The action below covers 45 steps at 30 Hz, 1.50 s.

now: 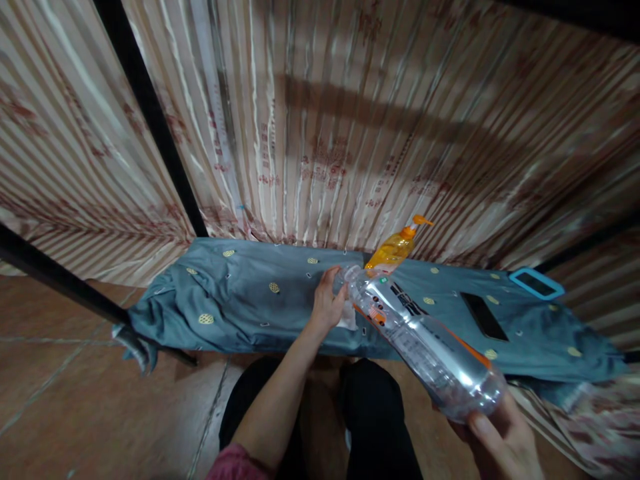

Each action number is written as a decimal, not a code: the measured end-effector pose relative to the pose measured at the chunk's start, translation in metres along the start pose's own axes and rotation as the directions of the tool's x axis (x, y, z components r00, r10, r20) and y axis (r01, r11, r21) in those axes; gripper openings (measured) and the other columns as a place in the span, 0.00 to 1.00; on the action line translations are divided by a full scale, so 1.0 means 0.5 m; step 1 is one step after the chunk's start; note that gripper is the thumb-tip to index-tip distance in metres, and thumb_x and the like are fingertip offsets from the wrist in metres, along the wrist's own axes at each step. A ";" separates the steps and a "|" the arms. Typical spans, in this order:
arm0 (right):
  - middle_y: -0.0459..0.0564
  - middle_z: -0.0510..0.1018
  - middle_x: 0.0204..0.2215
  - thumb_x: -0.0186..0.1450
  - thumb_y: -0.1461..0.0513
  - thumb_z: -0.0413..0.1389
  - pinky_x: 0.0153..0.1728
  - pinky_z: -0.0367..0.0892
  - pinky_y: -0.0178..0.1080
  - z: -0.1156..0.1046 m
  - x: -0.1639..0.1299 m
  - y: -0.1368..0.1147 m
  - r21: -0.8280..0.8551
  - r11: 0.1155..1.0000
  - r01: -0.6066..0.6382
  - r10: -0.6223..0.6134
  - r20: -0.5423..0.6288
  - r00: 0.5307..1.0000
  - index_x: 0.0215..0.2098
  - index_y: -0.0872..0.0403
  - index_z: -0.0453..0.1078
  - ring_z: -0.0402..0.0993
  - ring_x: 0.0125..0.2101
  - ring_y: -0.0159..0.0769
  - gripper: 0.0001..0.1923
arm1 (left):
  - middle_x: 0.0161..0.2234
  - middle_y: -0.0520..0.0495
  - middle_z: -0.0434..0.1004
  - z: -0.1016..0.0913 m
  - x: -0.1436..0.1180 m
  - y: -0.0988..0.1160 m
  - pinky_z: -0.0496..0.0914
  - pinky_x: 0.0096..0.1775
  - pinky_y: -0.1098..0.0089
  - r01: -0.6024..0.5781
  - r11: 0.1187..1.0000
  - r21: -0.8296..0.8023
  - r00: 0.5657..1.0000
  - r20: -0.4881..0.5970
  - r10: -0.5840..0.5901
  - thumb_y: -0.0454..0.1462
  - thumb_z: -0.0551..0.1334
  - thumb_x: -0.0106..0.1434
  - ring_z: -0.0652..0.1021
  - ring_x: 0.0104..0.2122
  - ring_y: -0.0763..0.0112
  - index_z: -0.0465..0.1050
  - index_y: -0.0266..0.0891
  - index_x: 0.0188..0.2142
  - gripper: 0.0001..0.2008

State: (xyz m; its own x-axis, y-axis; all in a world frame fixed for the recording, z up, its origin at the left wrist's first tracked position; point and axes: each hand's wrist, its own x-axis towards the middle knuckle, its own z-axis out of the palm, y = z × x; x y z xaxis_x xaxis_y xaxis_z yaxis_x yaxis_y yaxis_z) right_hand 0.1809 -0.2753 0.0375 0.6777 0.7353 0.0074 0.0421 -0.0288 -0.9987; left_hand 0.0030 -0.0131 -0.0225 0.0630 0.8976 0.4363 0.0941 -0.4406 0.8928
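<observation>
A clear plastic bottle [430, 347] with a silver and orange label is held tilted in front of me, its neck up and to the left. My left hand [330, 300] grips it at the neck. Around its base, at the lower right, my right hand [500, 437] is closed. Behind the neck stands a pump bottle [393, 253] of yellow-orange liquid with an orange pump head, partly hidden by the clear bottle. Something small and white [349, 317] lies on the cloth beside my left hand; I cannot make out what it is.
A grey-blue cloth with pineapple prints [240, 300] covers the low bench. On its right side lie a black phone [484, 316] and a blue-framed object [537, 284]. Dark metal poles [155, 127] rise at the left, and striped curtains [325, 133] hang behind.
</observation>
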 end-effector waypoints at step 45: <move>0.52 0.81 0.60 0.60 0.45 0.72 0.44 0.75 0.36 -0.005 0.000 0.005 0.032 0.999 -0.009 0.009 0.004 1.000 0.65 0.46 0.73 0.75 0.62 0.53 0.39 | 0.59 0.37 0.82 -0.002 0.000 0.007 0.73 0.67 0.49 0.022 1.000 -0.004 1.000 0.012 -0.022 0.36 0.66 0.66 0.81 0.60 0.51 0.76 0.41 0.56 0.19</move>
State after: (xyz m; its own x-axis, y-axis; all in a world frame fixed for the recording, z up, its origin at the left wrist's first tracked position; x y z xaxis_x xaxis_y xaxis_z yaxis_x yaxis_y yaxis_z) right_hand 0.1827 -0.2770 0.0353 0.6752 0.7376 -0.0017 0.0126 -0.0138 -0.9998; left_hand 0.0023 -0.0147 -0.0191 0.0724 0.9068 0.4153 0.0913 -0.4207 0.9026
